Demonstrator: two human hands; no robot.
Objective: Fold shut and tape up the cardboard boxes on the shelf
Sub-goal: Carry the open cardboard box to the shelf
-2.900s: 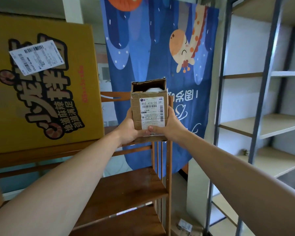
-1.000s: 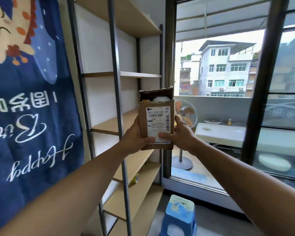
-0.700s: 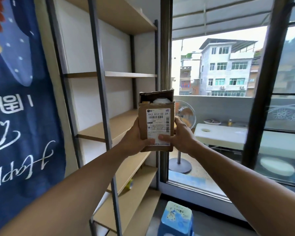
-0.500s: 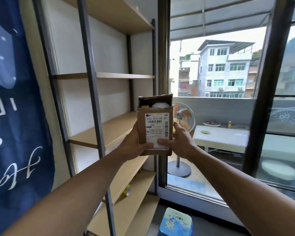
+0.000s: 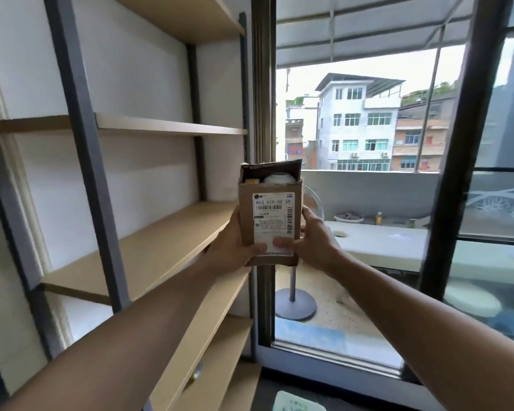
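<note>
Out at arm's length, between shelf (image 5: 149, 244) and window (image 5: 368, 173): small cardboard box (image 5: 270, 215), upright, top open, one flap standing at the back, something white and rounded showing inside beside a yellowish bit. Clamped from both sides, left hand (image 5: 235, 247) on the left wall with thumb curled onto the lower front, right hand (image 5: 312, 241) on the right wall with thumb pressed across the bottom of the white label (image 5: 273, 223). Held in the air, touching no shelf board, nearest board just left and below.

Nothing folded yet, no tape or dispenser anywhere in sight (likely somewhere out of frame).

Risks from here, as judgement only:
- Both hands busy holding, so folding the flaps means letting go on one side; tall narrow box, low grip, easy to tip and spill the white thing out of the open top.
- Rounded content sitting close to the rim; flaps may not lie flat over it, and forcing them could crush or tear worn cardboard.
- Folding in mid-air gives no backing; flaps likely to spring up before tape lands. Setting down on the shelf board first seems safer.
</note>
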